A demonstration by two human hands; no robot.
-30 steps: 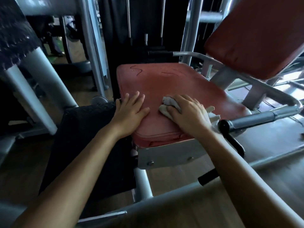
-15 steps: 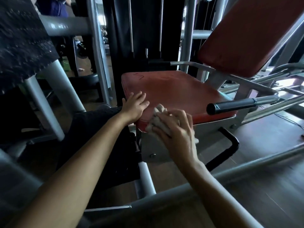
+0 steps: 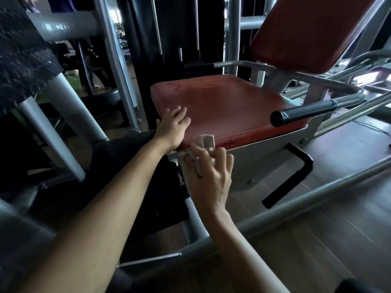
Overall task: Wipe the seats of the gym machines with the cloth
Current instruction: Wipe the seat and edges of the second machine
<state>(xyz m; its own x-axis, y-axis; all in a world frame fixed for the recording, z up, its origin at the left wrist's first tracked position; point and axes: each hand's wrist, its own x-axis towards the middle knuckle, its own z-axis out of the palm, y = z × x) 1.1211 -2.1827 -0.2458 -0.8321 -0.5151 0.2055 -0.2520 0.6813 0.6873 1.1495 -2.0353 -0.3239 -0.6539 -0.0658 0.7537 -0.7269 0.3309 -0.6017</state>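
A worn red seat pad (image 3: pixel 228 106) sits on a grey machine frame in the middle of the view, with a red backrest (image 3: pixel 306 30) tilted up behind it at the right. My left hand (image 3: pixel 173 127) rests flat on the seat's front left corner, fingers straight. My right hand (image 3: pixel 209 176) grips a crumpled pale cloth (image 3: pixel 206 142) just below the seat's front edge, the cloth touching the red rim.
A black-gripped handle bar (image 3: pixel 302 113) juts out beside the seat on the right. A black lever (image 3: pixel 289 176) hangs under the seat. Grey frame tubes (image 3: pixel 275 210) cross the wooden floor. A black footplate (image 3: pixel 23 56) stands at the left. A weight stack (image 3: pixel 177 34) rises behind.
My right hand has drawn the cloth off the seat's top toward me and down over its front edge. My left hand stayed on the front left corner. The view has pulled back.
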